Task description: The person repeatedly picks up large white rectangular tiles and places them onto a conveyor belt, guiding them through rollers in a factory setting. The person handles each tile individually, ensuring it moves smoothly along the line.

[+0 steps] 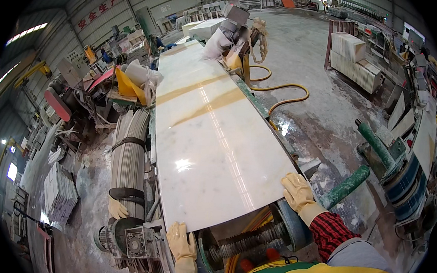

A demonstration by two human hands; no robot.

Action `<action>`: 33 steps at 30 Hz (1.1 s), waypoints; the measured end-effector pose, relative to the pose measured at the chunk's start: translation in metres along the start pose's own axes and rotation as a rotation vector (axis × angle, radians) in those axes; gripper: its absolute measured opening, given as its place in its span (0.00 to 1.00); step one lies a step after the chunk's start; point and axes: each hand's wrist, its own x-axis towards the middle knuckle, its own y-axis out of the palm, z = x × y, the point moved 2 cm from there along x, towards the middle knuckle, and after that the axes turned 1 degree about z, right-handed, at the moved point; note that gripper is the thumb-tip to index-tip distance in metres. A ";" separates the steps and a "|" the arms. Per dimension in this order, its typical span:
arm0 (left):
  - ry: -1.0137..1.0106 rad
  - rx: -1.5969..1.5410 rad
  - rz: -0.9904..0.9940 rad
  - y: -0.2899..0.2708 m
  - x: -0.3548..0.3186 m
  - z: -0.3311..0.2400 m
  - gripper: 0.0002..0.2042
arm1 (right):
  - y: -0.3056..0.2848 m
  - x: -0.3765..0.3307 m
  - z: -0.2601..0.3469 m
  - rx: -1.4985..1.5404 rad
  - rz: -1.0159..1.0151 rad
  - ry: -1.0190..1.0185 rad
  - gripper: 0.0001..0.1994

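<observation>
A long polished white stone slab with brown veins lies on a machine bed, stretching away from me. Its near end sticks out over a ribbed roller. My left hand, in a cream rubber glove, is closed at the slab's near left corner. At the near right corner, my right hand, gloved the same way, has its fingers bent over the edge. The undersides of both grips are hidden. Beyond, a grey machine head stands beside the slab's far part.
Left of the bed are a strapped bundle of thin strips, a loose cream glove and a motor. A green cylinder juts out at right. A yellow hose curls across the wet floor; stacked slabs stand further off.
</observation>
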 end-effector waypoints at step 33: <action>-0.044 -0.019 0.050 0.000 -0.007 0.004 0.27 | -0.005 -0.003 0.008 -0.065 -0.052 -0.024 0.13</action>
